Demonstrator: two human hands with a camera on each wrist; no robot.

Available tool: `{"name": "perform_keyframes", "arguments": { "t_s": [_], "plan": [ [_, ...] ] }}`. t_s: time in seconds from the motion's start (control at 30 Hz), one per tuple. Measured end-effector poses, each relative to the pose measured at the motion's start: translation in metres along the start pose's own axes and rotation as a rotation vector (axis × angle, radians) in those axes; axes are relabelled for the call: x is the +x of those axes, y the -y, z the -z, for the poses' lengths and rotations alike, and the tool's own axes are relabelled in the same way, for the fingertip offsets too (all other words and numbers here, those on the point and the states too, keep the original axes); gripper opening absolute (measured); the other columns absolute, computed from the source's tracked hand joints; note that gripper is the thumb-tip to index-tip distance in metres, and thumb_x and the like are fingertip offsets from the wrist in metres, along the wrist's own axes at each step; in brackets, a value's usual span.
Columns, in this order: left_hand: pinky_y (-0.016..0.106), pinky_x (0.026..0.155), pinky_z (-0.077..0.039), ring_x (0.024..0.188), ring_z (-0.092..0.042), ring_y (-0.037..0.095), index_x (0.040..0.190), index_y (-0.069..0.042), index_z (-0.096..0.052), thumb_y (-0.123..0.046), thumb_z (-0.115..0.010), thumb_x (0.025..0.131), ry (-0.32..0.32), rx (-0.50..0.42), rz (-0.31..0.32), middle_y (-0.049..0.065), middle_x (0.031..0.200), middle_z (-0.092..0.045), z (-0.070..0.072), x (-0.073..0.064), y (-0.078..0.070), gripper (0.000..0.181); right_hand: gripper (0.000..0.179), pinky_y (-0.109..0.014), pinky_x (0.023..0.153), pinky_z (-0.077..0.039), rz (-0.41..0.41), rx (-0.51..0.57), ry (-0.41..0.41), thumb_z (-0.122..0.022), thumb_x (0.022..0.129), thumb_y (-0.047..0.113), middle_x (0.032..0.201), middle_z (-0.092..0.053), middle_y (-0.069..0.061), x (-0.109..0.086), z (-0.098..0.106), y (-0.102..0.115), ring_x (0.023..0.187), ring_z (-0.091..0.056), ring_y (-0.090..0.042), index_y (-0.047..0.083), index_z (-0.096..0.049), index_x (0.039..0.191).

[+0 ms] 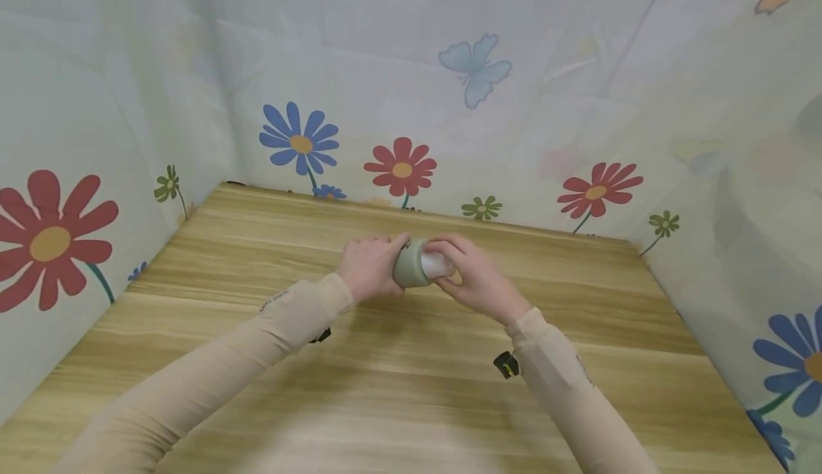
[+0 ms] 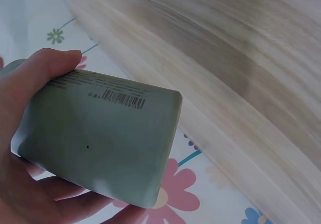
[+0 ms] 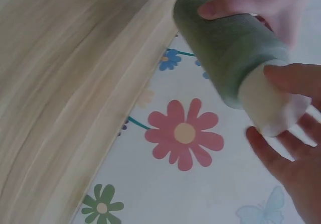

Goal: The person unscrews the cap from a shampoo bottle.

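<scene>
A grey-green cylindrical bottle [image 1: 408,267] is held above the table, lying roughly sideways. My left hand [image 1: 367,268] grips its body with the thumb on one side and the fingers round the other. A printed barcode and small text show on the bottle [image 2: 100,133] in the left wrist view. At its right end sits a smooth white cap [image 3: 265,102]. My right hand [image 1: 480,283] has its thumb and fingers curled round this cap. Whether the cap is seated or partly off, I cannot tell.
The wood-grain table [image 1: 270,417] spreads below both hands. Behind it and at both sides hangs a white sheet [image 1: 359,46] printed with flowers and butterflies. A small black device [image 1: 506,365] is at the right wrist.
</scene>
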State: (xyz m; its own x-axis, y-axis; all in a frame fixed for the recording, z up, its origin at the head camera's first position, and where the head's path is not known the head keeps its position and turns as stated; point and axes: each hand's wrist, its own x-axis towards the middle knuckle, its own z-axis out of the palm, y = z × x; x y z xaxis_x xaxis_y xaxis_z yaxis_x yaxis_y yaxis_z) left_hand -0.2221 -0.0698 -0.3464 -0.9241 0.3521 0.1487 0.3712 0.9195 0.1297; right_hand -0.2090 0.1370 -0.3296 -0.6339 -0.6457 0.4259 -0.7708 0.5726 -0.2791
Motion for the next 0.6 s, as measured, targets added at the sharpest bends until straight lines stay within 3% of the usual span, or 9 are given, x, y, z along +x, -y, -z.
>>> {"name": "perform_keyframes", "arguments": {
  "t_s": [0.07, 0.13, 0.2, 0.3, 0.43, 0.53, 0.6],
  "plan": [
    [0.051, 0.080, -0.054, 0.102, -0.064, 0.030, 0.133, -0.021, -0.046, -0.042, -0.085, 0.068, 0.000, -0.007, -0.004, 0.011, 0.117, -0.067, -0.0009, 0.0002, -0.0002, 0.079, 0.050, -0.042, 0.100, -0.051, 0.095, -0.046, -0.017, -0.077, 0.079, 0.005, 0.129, -0.057, -0.011, -0.0020, -0.0026, -0.0029, 0.118, -0.056, -0.027, 0.007, -0.057, 0.125],
    [0.051, 0.080, -0.054, 0.101, -0.064, 0.030, 0.132, -0.021, -0.046, -0.042, -0.085, 0.068, 0.002, -0.014, -0.010, 0.011, 0.116, -0.067, -0.0017, 0.0003, -0.0009, 0.078, 0.052, -0.043, 0.102, -0.049, 0.104, -0.025, -0.040, -0.077, 0.081, 0.008, 0.134, -0.053, -0.012, -0.0042, -0.0048, -0.0044, 0.124, -0.052, -0.028, 0.007, -0.055, 0.128],
    [0.051, 0.079, -0.055, 0.100, -0.065, 0.030, 0.132, -0.021, -0.047, -0.041, -0.085, 0.068, -0.002, -0.022, -0.020, 0.011, 0.115, -0.068, -0.0026, 0.0002, -0.0016, 0.077, 0.053, -0.045, 0.104, -0.047, 0.037, 0.023, -0.065, -0.075, 0.084, 0.015, 0.137, -0.051, -0.012, -0.0048, -0.0048, -0.0037, 0.128, -0.049, -0.028, 0.007, -0.052, 0.132],
    [0.050, 0.082, -0.054, 0.100, -0.066, 0.030, 0.131, -0.020, -0.047, -0.040, -0.086, 0.068, -0.001, -0.034, -0.030, 0.011, 0.115, -0.068, -0.0037, -0.0006, -0.0025, 0.077, 0.052, -0.047, 0.104, -0.047, -0.150, 0.139, -0.071, -0.066, 0.092, 0.028, 0.141, -0.049, -0.011, -0.0022, -0.0016, -0.0004, 0.131, -0.047, -0.029, 0.008, -0.048, 0.137],
    [0.050, 0.084, -0.054, 0.101, -0.066, 0.030, 0.130, -0.020, -0.047, -0.040, -0.085, 0.068, 0.005, -0.031, -0.034, 0.011, 0.116, -0.067, -0.0046, -0.0021, -0.0033, 0.076, 0.049, -0.041, 0.088, -0.054, -0.353, 0.167, 0.005, -0.056, 0.097, 0.040, 0.125, -0.061, -0.009, 0.0039, 0.0022, 0.0028, 0.107, -0.061, -0.025, 0.011, -0.051, 0.135],
    [0.049, 0.082, -0.054, 0.100, -0.066, 0.030, 0.128, -0.020, -0.047, -0.040, -0.086, 0.067, 0.007, -0.026, -0.036, 0.010, 0.114, -0.068, -0.0048, -0.0028, -0.0043, 0.075, 0.042, -0.030, 0.069, -0.052, -0.389, 0.113, 0.056, -0.057, 0.096, 0.040, 0.098, -0.066, -0.007, 0.0048, 0.0026, 0.0042, 0.080, -0.059, -0.018, 0.009, -0.059, 0.125],
    [0.049, 0.081, -0.055, 0.099, -0.066, 0.030, 0.127, -0.020, -0.048, -0.039, -0.086, 0.067, 0.012, -0.029, -0.041, 0.010, 0.114, -0.068, -0.0047, -0.0035, -0.0049, 0.074, 0.036, -0.026, 0.062, -0.046, -0.370, 0.084, 0.070, -0.060, 0.095, 0.035, 0.087, -0.065, -0.005, 0.0041, 0.0029, 0.0052, 0.071, -0.054, -0.015, 0.008, -0.063, 0.117]
  ]
}}
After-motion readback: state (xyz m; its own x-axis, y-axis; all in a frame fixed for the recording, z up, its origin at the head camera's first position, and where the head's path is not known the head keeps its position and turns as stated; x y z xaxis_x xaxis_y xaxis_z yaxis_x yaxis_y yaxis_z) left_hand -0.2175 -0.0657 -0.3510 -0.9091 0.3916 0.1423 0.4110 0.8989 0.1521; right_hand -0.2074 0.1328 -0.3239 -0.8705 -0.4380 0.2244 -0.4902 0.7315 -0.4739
